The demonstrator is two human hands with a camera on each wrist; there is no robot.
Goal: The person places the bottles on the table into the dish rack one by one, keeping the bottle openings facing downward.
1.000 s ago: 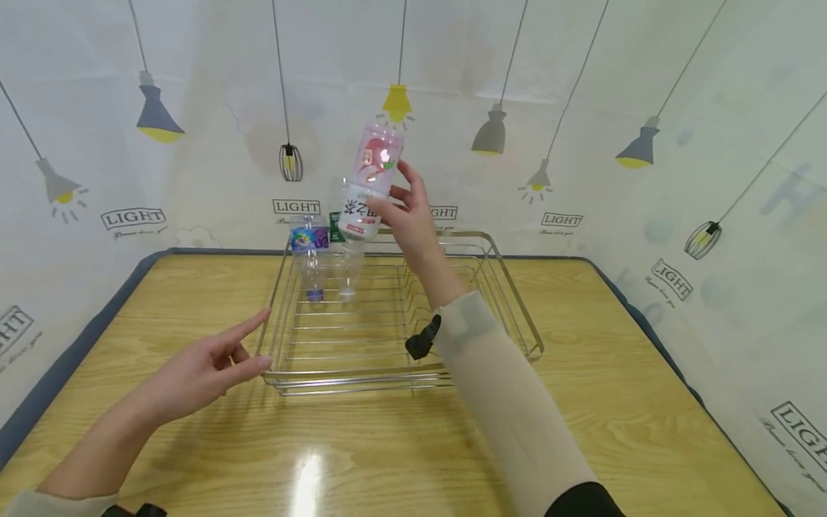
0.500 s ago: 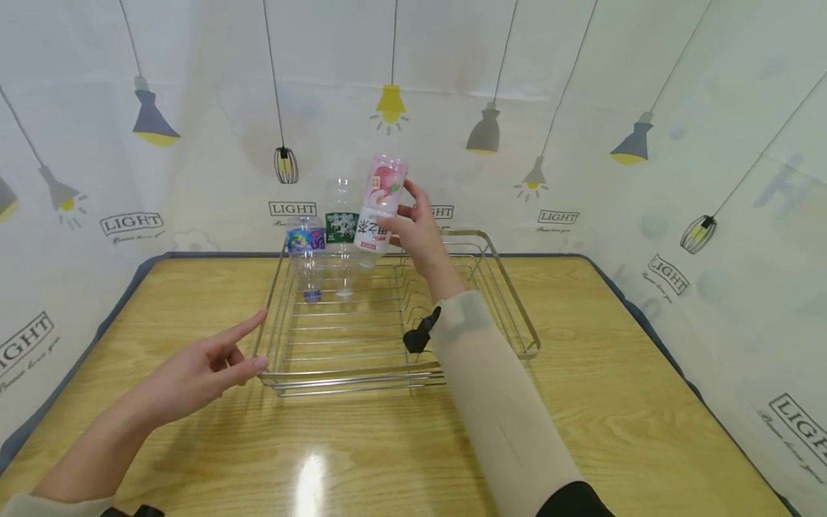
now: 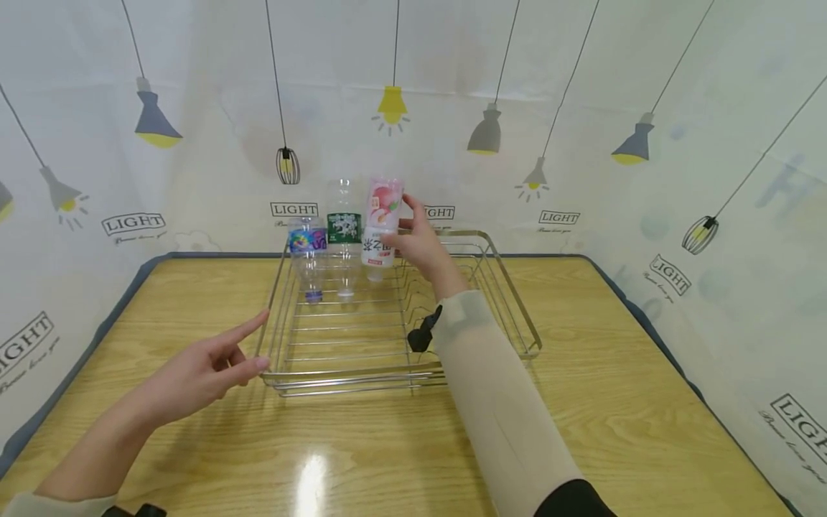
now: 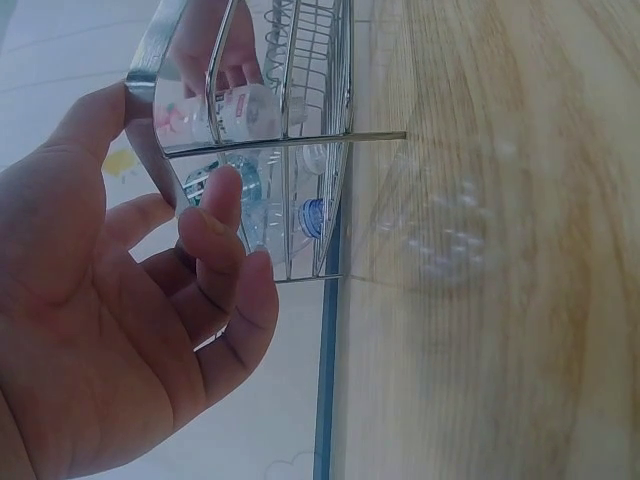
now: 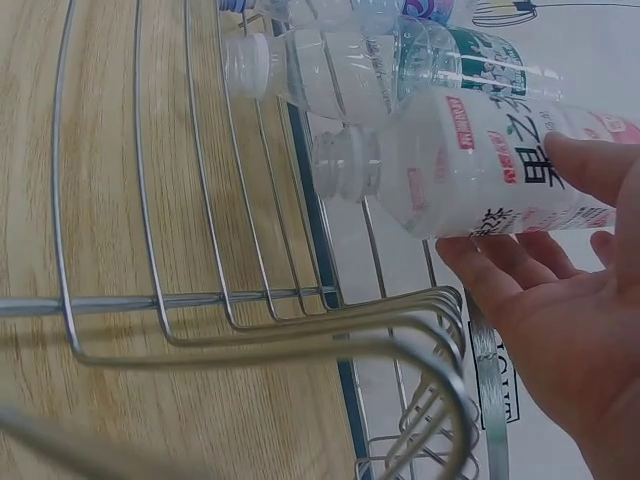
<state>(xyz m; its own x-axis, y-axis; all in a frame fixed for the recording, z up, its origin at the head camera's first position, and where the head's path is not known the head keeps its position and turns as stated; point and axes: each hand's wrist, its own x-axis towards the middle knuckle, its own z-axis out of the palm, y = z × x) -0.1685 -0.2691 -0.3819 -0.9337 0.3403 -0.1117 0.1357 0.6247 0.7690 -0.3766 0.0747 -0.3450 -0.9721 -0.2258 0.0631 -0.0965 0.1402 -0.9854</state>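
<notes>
My right hand (image 3: 420,240) grips a clear plastic drink bottle (image 3: 382,219) with a pink and white peach label, upside down over the back of the wire dish rack (image 3: 352,372). In the right wrist view that bottle's uncapped neck (image 5: 345,165) shows, with the thumb on one side and fingers beneath. Left of it, inside the rack, stand two more upended bottles: one with a green label (image 3: 344,228) and one with a blue-purple label (image 3: 308,240) and blue cap. My left hand (image 3: 200,373) touches the rack's left side with index fingertip and thumb, its other fingers loosely bent.
The rack sits on a wood-grain table (image 3: 362,452). Wire plate dividers (image 5: 420,340) run through its right part. Behind the table hangs a white backdrop (image 3: 439,43) printed with lamps, close past the upended bottles.
My right hand has lowered the peach bottle toward the rack and turned it more upright, uncovering the green-labelled bottle. My left hand keeps its place at the rack.
</notes>
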